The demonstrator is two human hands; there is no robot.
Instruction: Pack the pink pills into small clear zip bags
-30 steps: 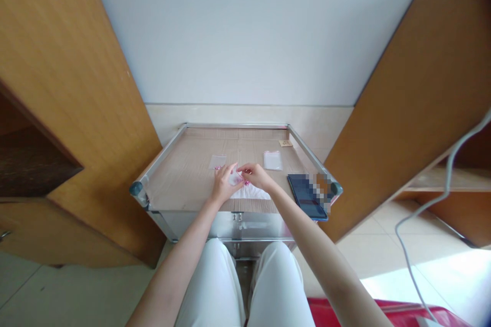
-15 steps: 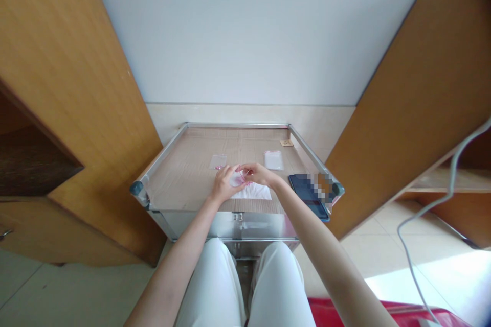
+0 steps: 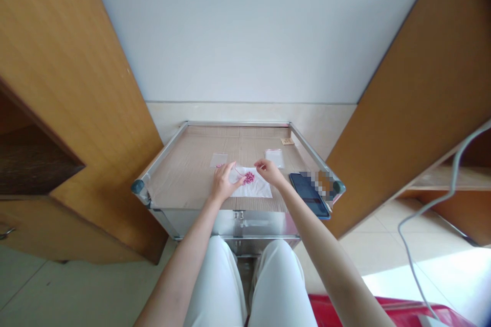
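Note:
A small heap of pink beads [image 3: 249,178] lies on a white cloth [image 3: 261,190] near the front of the table. My left hand [image 3: 224,182] rests at the cloth's left edge, its thumb reaching toward the beads. From its fingertips a thin pinkish thread [image 3: 238,170] runs over the cloth, seemingly held there. Just right of the beads, my right hand [image 3: 268,170] is raised with thumb and fingers pinched together; what sits in the pinch is too small to make out. Behind my left hand is a clear plastic bag [image 3: 219,159] with some pink pieces at its near edge.
Another clear bag [image 3: 274,158] lies behind my right hand. A dark tablet [image 3: 309,195], partly blurred out, is at the right edge. A small tan card [image 3: 287,141] sits at the back right. A metal rail [image 3: 238,123] borders the table, with wooden cabinets [image 3: 126,163] alongside.
My right hand has moved away from my left, to the right, and stays pinched. The pink beads, hidden by the hands before, now show. My left hand stays nearly in place.

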